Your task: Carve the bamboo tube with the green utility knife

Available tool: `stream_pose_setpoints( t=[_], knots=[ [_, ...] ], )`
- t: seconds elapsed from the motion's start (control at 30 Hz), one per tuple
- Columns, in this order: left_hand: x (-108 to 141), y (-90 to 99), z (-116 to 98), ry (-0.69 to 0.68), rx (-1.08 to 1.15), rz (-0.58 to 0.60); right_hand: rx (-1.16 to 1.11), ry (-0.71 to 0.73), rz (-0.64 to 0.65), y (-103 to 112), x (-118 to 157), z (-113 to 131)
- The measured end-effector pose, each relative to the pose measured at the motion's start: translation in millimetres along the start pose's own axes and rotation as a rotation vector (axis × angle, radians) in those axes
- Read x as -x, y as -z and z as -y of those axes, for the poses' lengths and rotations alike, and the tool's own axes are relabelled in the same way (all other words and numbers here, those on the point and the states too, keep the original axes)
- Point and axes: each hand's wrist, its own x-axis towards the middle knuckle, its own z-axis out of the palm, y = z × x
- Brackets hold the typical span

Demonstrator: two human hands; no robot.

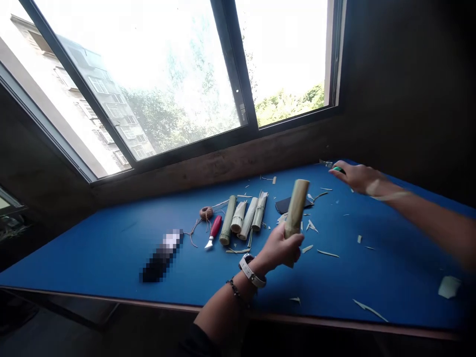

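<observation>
My left hand (281,249), wearing a white-strapped watch and a dark bracelet, is wrapped around the lower part of a bamboo tube (298,203). The tube is tilted slightly, above the table's middle. Off to the right and farther back, my right hand (360,177) grips a green-handled tool (338,169). Its small greyish end points left and is too unclear to make out fully. Tool and tube are apart. Left of the held tube lie several bamboo pieces (245,218) side by side, next to a red-handled knife (213,232) with a short blade.
Brown twine (206,213) lies behind the knife, near a pixelated object (161,255). A dark flat object (283,205) is partly behind the held tube. Bamboo shavings (327,253) litter the blue table (92,253). A window (178,74) stands beyond its back edge.
</observation>
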Motion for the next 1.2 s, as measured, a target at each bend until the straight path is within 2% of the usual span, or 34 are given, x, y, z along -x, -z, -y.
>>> stream_pose_setpoints(
  t=[0.07, 0.13, 0.23, 0.33, 0.47, 0.57, 0.7, 0.8, 0.87, 0.93, 1.0, 1.03, 1.13, 1.2],
  knots=[
    [-3, 0.3, 1, 0.001, -0.007, -0.092, -0.047, 0.101, -0.054, 11, 10, -5],
    [-6, 0.8, 2, 0.026, -0.026, -0.125, -0.147, 0.294, -0.020, 10, 34, 7],
    [-9, 0.8, 5, 0.033, -0.020, -0.094, -0.218, 0.564, 0.086, -10, 75, 38],
    [-8, 1.3, 9, 0.010, -0.029, -0.091, -0.172, 0.682, 0.106, -35, 97, 58],
    [-7, 4.5, 15, -0.012, -0.161, -0.147, -0.112, 0.676, 0.089, -52, 95, 59],
    [-8, 6.2, 18, -0.033, -0.248, -0.146, -0.086, 0.661, 0.076, -55, 87, 57],
    [-8, 5.1, 16, 0.023, -0.236, -0.152, -0.012, 0.615, 0.111, -55, 67, 55],
    [-6, 3.1, 14, 0.046, -0.218, -0.120, -0.012, 0.411, 0.064, -46, 34, 33],
    [-6, 2.8, 14, 0.032, -0.204, -0.079, -0.048, 0.144, -0.007, -34, 9, 8],
    [-9, 4.0, 15, 0.028, -0.195, -0.087, -0.047, 0.036, -0.141, -22, -5, -14],
    [-13, 6.1, 15, 0.046, -0.208, -0.142, -0.099, 0.109, -0.158, -13, -3, -21],
    [-15, 7.1, 15, 0.049, -0.228, -0.157, -0.136, 0.180, -0.119, -11, 4, -17],
    [-18, 8.8, 16, 0.029, -0.279, -0.158, -0.210, 0.443, 0.044, -19, 38, 14],
    [-17, 9.4, 17, 0.000, -0.300, -0.165, -0.198, 0.599, 0.095, -30, 62, 38]
  ],
)
